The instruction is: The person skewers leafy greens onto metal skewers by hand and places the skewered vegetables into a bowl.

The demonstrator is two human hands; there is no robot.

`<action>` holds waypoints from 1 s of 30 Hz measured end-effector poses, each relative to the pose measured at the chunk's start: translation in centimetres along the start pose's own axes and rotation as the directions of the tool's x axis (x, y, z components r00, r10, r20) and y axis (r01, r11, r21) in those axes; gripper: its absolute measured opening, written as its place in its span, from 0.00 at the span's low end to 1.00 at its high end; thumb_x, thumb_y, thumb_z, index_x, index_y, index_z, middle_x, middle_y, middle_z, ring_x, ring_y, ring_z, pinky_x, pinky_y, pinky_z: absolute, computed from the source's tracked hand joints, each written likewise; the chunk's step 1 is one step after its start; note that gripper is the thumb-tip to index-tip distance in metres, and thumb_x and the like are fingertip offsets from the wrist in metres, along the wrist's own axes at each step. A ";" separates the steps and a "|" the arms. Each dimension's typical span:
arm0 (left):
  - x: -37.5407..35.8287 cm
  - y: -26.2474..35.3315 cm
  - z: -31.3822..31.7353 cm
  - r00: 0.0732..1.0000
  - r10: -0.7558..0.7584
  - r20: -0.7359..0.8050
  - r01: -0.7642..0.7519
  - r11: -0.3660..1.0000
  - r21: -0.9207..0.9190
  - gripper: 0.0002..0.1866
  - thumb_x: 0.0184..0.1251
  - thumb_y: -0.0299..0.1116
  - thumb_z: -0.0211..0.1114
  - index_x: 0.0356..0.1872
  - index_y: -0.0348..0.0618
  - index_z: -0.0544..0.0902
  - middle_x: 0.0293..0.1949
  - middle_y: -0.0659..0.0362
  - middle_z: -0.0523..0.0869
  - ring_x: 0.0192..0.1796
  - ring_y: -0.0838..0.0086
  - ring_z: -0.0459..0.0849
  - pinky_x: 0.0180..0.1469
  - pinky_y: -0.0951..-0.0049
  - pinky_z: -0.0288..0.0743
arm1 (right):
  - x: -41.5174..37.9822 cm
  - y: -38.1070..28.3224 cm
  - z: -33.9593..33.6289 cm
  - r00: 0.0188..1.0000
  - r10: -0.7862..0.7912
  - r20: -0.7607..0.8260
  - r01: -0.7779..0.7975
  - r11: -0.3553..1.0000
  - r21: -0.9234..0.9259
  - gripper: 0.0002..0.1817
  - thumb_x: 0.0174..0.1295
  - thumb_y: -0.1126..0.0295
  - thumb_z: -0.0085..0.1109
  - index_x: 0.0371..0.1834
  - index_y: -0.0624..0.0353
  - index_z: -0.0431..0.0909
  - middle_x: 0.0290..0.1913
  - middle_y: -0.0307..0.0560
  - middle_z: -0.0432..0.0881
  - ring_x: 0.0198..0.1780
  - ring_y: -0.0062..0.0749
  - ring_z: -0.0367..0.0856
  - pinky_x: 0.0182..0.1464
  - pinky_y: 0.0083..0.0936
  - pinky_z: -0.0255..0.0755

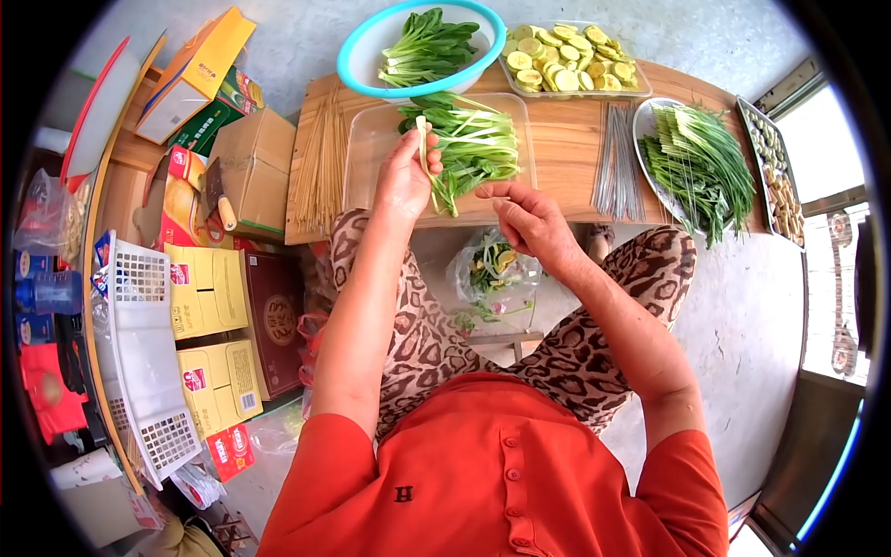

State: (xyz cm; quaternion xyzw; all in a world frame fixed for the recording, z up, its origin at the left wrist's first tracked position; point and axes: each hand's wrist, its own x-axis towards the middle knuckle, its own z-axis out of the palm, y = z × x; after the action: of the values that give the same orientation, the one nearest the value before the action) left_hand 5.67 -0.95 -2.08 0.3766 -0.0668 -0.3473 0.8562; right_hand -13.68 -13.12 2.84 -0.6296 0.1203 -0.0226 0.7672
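My left hand point(405, 181) is closed round a leafy green vegetable point(423, 139), its pale stem pointing up past the fingers and its leaves hanging below. To the right, my right hand point(529, 221) is pinched with the index finger stretched toward the left; anything between its fingertips is too small to make out. Behind both hands, a pile of leafy greens point(478, 148) lies in a clear plastic tray point(368, 176) on the wooden table point(562, 158). Bamboo skewers point(317, 162) lie left of the tray, and metal skewers point(616, 172) to its right.
A blue-rimmed bowl point(349, 54) of greens and a tray of sliced yellow-green vegetable point(568, 60) stand behind. At right are a plate of skewered chives point(691, 158) and a dark tray point(789, 215). A bag of scraps point(497, 265) hangs below. Boxes point(206, 290) and a cleaver point(218, 193) are left.
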 end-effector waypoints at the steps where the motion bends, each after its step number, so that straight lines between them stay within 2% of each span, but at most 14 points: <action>1: 0.0 0.0 0.0 1.000 -0.001 0.000 0.001 1.000 -0.001 0.14 0.70 0.38 0.59 0.49 0.41 0.78 0.34 0.61 0.79 0.32 0.75 0.73 0.34 0.76 0.68 | 0.0 0.0 0.0 1.000 0.001 0.000 -0.001 1.000 0.000 0.15 0.72 0.67 0.44 0.57 0.58 0.74 0.15 0.29 0.61 0.15 0.12 0.54 0.18 0.13 0.48; 3: 0.1 0.0 0.0 1.000 0.012 0.007 -0.012 1.000 0.000 0.12 0.69 0.37 0.60 0.46 0.41 0.80 0.34 0.60 0.81 0.30 0.75 0.75 0.32 0.76 0.68 | 0.1 0.0 0.1 1.000 0.006 -0.008 -0.006 1.000 0.008 0.15 0.72 0.67 0.44 0.57 0.58 0.74 0.15 0.29 0.61 0.15 0.12 0.54 0.18 0.13 0.48; 10: 0.1 -0.1 0.0 0.999 0.016 0.038 -0.016 1.000 -0.004 0.12 0.70 0.36 0.59 0.46 0.41 0.80 0.33 0.60 0.81 0.29 0.76 0.75 0.30 0.76 0.68 | 0.2 0.3 -0.3 1.000 0.001 0.001 -0.001 1.000 -0.006 0.15 0.72 0.67 0.44 0.56 0.58 0.74 0.16 0.29 0.61 0.15 0.12 0.54 0.17 0.13 0.47; 12: 0.2 -0.1 -0.2 0.999 0.047 0.006 -0.047 0.999 -0.003 0.11 0.70 0.36 0.59 0.46 0.41 0.80 0.34 0.60 0.81 0.29 0.75 0.75 0.30 0.76 0.68 | 0.2 0.3 -0.8 1.000 -0.002 0.010 0.000 0.984 0.178 0.11 0.70 0.68 0.50 0.49 0.60 0.78 0.20 0.32 0.70 0.21 0.13 0.66 0.24 0.13 0.60; 13: 0.1 -0.1 -0.3 0.999 0.048 0.004 -0.048 0.999 -0.005 0.11 0.70 0.36 0.59 0.46 0.41 0.80 0.34 0.60 0.81 0.29 0.75 0.75 0.30 0.76 0.68 | 0.4 0.3 -0.9 1.000 -0.001 0.011 -0.001 0.984 0.177 0.11 0.70 0.68 0.50 0.49 0.60 0.78 0.20 0.32 0.70 0.21 0.13 0.66 0.24 0.13 0.60; 15: 0.0 0.0 -0.3 0.999 0.044 -0.013 -0.044 0.999 0.012 0.11 0.70 0.36 0.59 0.46 0.41 0.80 0.33 0.60 0.81 0.29 0.75 0.75 0.30 0.76 0.68 | 1.1 0.4 -1.3 0.962 -0.239 -0.136 0.248 0.967 0.058 0.08 0.67 0.69 0.55 0.43 0.59 0.80 0.26 0.32 0.76 0.30 0.13 0.71 0.36 0.13 0.66; 16: -0.1 0.0 -0.3 0.999 0.046 -0.017 -0.045 0.999 0.010 0.11 0.70 0.36 0.59 0.46 0.41 0.80 0.33 0.60 0.81 0.29 0.75 0.75 0.30 0.76 0.68 | 0.9 -0.3 -1.8 0.957 -0.253 -0.144 0.262 0.964 0.046 0.06 0.64 0.71 0.60 0.40 0.59 0.82 0.34 0.32 0.80 0.40 0.13 0.73 0.47 0.15 0.66; 18: -0.2 0.1 -0.2 0.999 0.034 -0.017 -0.033 0.999 0.019 0.11 0.70 0.36 0.59 0.45 0.40 0.80 0.33 0.60 0.81 0.29 0.75 0.75 0.30 0.76 0.68 | 1.4 -0.4 -2.8 0.891 -0.415 -0.186 0.393 0.908 -0.144 0.06 0.64 0.72 0.59 0.42 0.60 0.82 0.35 0.32 0.81 0.38 0.15 0.75 0.46 0.17 0.68; 19: -0.2 0.1 -0.2 0.999 0.038 -0.019 -0.038 0.999 0.016 0.11 0.70 0.36 0.59 0.45 0.40 0.80 0.33 0.60 0.81 0.29 0.75 0.75 0.30 0.76 0.68 | 1.3 -0.7 -3.1 0.892 -0.416 -0.180 0.394 0.908 -0.145 0.06 0.64 0.72 0.59 0.42 0.60 0.82 0.35 0.32 0.81 0.38 0.15 0.75 0.46 0.17 0.68; 21: -0.3 0.2 -0.2 1.000 0.027 0.004 -0.028 0.999 0.032 0.12 0.70 0.37 0.59 0.48 0.41 0.79 0.35 0.60 0.80 0.31 0.75 0.73 0.33 0.75 0.68 | 1.0 -1.6 -3.4 0.870 -0.463 -0.170 0.404 0.867 -0.292 0.07 0.65 0.72 0.59 0.42 0.62 0.82 0.32 0.34 0.82 0.36 0.16 0.76 0.43 0.19 0.69; 22: -0.4 0.2 -0.1 1.000 0.031 0.001 -0.031 0.999 0.029 0.12 0.70 0.37 0.59 0.48 0.41 0.79 0.35 0.60 0.80 0.31 0.75 0.73 0.33 0.75 0.68 | 0.8 -1.9 -3.3 0.872 -0.461 -0.165 0.404 0.867 -0.293 0.07 0.65 0.72 0.59 0.42 0.62 0.82 0.32 0.34 0.82 0.36 0.16 0.76 0.43 0.19 0.69; 24: -0.5 0.2 0.0 1.000 0.018 -0.004 -0.018 0.999 0.036 0.12 0.70 0.37 0.60 0.47 0.41 0.79 0.35 0.60 0.80 0.31 0.75 0.74 0.33 0.76 0.68 | 0.2 -2.4 -3.2 0.933 -0.281 -0.224 0.219 0.939 -0.267 0.07 0.66 0.71 0.57 0.41 0.64 0.81 0.31 0.37 0.82 0.33 0.17 0.76 0.41 0.19 0.70; 28: -0.5 0.3 0.2 1.000 0.019 0.001 -0.019 0.999 0.035 0.12 0.70 0.37 0.60 0.47 0.41 0.79 0.35 0.61 0.80 0.31 0.75 0.74 0.33 0.76 0.67 | 0.2 -2.8 -2.5 0.931 -0.329 -0.156 0.279 0.921 -0.273 0.07 0.67 0.72 0.55 0.38 0.65 0.79 0.31 0.39 0.83 0.31 0.18 0.77 0.38 0.16 0.70; 30: -0.5 0.2 0.3 0.999 0.029 -0.020 -0.029 0.999 0.022 0.10 0.68 0.36 0.61 0.44 0.42 0.80 0.32 0.60 0.81 0.28 0.75 0.76 0.29 0.77 0.68 | 1.0 -1.1 -2.7 0.933 -0.328 -0.147 0.328 0.944 -0.025 0.06 0.68 0.72 0.53 0.36 0.63 0.77 0.31 0.41 0.83 0.31 0.20 0.79 0.36 0.16 0.70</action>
State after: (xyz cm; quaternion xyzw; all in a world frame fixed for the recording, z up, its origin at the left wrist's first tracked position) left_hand 5.26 -0.71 -1.63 0.3883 -0.0672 -0.3302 0.8577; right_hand -13.12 -16.10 3.28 -0.6374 0.0706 -0.1971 0.7415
